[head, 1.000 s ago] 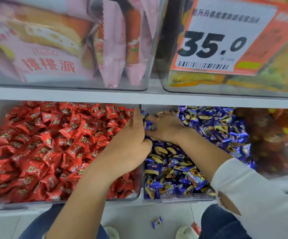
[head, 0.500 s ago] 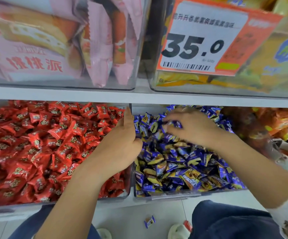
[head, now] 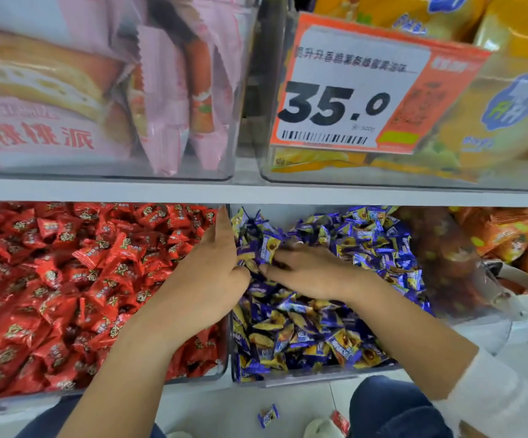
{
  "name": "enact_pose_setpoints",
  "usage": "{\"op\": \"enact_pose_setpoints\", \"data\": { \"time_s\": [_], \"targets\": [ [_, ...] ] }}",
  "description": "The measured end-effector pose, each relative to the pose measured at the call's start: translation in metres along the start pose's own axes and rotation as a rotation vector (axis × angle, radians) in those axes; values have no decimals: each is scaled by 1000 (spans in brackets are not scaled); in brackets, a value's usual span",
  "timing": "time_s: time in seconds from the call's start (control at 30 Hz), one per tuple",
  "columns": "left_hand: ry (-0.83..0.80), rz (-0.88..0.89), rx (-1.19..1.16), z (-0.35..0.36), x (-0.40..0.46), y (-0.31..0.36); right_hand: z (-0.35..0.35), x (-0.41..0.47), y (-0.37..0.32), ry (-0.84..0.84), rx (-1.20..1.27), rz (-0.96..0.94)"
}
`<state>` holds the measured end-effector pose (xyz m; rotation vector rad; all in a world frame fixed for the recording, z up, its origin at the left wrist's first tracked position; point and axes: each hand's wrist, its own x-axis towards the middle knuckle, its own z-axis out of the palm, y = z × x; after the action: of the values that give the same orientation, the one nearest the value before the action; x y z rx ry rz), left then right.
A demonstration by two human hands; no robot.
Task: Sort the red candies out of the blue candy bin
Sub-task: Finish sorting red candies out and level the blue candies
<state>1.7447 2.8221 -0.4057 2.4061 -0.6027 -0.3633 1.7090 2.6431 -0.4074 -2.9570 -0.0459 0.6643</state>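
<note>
The clear blue candy bin (head: 313,376) is heaped with blue-and-yellow wrapped candies (head: 307,330). To its left stands the red candy bin (head: 193,379), full of red wrapped candies (head: 66,279). My left hand (head: 212,273) lies edge-on over the divider between the two bins. Its index finger points straight up the divider and its other fingertips are hidden among blue candies. My right hand (head: 307,270) rests palm-down on the blue heap, fingers reaching left until they almost touch my left hand. I see no red candy in the blue bin and none held in either hand.
A shelf edge (head: 256,192) runs just above the bins, with clear boxes of pink and yellow snack packs and a price card (head: 351,93) on it. Orange packs and a scoop (head: 506,286) sit at the right. A blue candy (head: 268,415) and a red candy (head: 340,422) lie on the floor.
My right hand has come from the back of the blue bin forward and left to meet my left hand. My left hand has stayed on the divider.
</note>
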Motion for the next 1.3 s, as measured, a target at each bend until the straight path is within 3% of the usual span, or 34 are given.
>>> {"op": "enact_pose_setpoints", "data": {
  "time_s": [0.2, 0.33, 0.4, 0.53, 0.73, 0.93, 1.17, 1.3],
  "targets": [
    [-9, -32, 5, 0, -2, 1, 14, -44, -3, 94, -130, -133],
    [-11, -34, 20, -3, -5, 5, 0, -62, 8, 72, 207, -199],
    [-11, -28, 25, -4, -6, 6, -14, -67, 23, 55, 415, -105],
    [-15, -24, 27, -5, -8, 10, -28, -41, 60, 176, 497, 129],
    [-14, -25, 28, -9, -11, 16, -20, 17, 54, -19, 106, 313],
    [-37, -6, 24, -17, -15, 23, -19, 18, -1, -44, 474, 149],
    [-50, -22, 15, -24, -20, 29, 3, -47, -22, 106, 171, -169],
    [-58, -44, 34, -19, -17, 25, 17, -59, -19, 193, 76, -221]
  ]
}}
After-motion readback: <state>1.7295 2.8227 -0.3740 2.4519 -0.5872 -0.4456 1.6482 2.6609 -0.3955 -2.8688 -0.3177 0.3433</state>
